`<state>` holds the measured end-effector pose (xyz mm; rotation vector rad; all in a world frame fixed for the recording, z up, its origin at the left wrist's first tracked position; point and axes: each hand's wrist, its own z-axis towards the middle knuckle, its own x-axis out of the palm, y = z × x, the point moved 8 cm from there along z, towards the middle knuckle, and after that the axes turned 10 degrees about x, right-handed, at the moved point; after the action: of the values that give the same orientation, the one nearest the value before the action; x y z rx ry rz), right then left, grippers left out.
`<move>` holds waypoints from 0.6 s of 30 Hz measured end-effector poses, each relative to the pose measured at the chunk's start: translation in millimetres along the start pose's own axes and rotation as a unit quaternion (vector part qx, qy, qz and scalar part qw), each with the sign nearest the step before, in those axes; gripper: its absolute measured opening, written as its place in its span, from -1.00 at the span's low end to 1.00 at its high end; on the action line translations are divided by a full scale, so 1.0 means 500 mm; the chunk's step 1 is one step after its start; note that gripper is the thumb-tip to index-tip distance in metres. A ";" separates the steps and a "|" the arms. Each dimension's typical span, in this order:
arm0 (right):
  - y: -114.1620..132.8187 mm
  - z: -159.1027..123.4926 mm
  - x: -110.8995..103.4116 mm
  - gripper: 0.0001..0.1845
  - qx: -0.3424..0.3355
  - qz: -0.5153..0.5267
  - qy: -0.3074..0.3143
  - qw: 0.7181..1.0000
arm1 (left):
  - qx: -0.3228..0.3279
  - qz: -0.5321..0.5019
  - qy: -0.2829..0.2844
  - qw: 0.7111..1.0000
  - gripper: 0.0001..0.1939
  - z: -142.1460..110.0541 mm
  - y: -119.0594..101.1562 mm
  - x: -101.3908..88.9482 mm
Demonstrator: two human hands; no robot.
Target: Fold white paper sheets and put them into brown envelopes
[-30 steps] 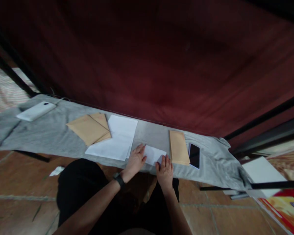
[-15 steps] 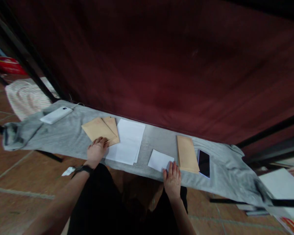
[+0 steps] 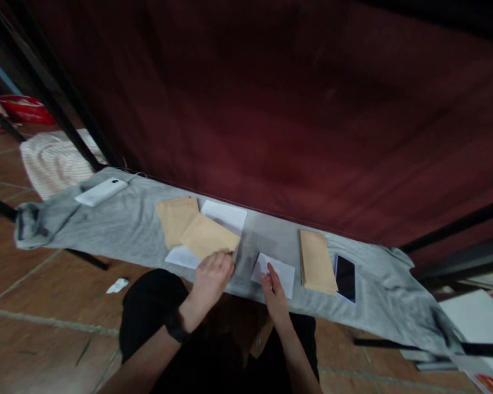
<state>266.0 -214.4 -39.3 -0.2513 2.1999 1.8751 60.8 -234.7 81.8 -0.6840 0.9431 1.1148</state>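
Note:
My left hand [image 3: 216, 271] grips the near edge of a tan paper envelope [image 3: 209, 234], fingers closed on it. That envelope hangs over the white paper sheets [image 3: 232, 214] and partly hides them. Behind its left end, more tan envelopes [image 3: 176, 216] lie on the bench. A small piece of white paper [image 3: 286, 278], possibly folded, rests on the grey cloth to the right. Over its left part is my right hand [image 3: 276, 295], thumb and index finger apart, nothing visible between them. Right of that paper lies a stack of tan envelopes [image 3: 317, 262].
A dark phone [image 3: 345, 278] lies beside the right stack. At the left end is a white slab-like device [image 3: 102, 191] with a cable. Grey cloth [image 3: 135, 224] covers the narrow bench; a dark red curtain [image 3: 246, 120] hangs behind. Black metal poles stand at both ends.
My left hand has moved right, taking an envelope from the left pile across the white sheets. My right hand has shifted left over the small paper and spread its thumb and index finger.

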 end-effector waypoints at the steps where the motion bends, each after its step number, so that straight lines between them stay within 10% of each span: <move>1: 0.007 -0.002 0.027 -0.30 0.029 0.072 0.038 0.996 | 0.013 -0.023 0.010 1.000 -0.77 -0.002 -0.047 0.012; 8: -0.002 -0.009 0.064 -0.61 0.091 0.192 0.075 0.974 | 0.065 -0.160 0.075 0.982 -0.68 -0.039 -0.196 0.089; 18: 0.031 -0.037 -0.024 -0.66 0.168 0.250 0.220 0.928 | 0.178 -0.195 0.115 0.957 0.12 -0.037 -0.110 0.075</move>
<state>271.5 -230.6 -18.5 -0.0467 3.0903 1.7380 113.4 -251.3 40.2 -0.6724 1.1152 0.5041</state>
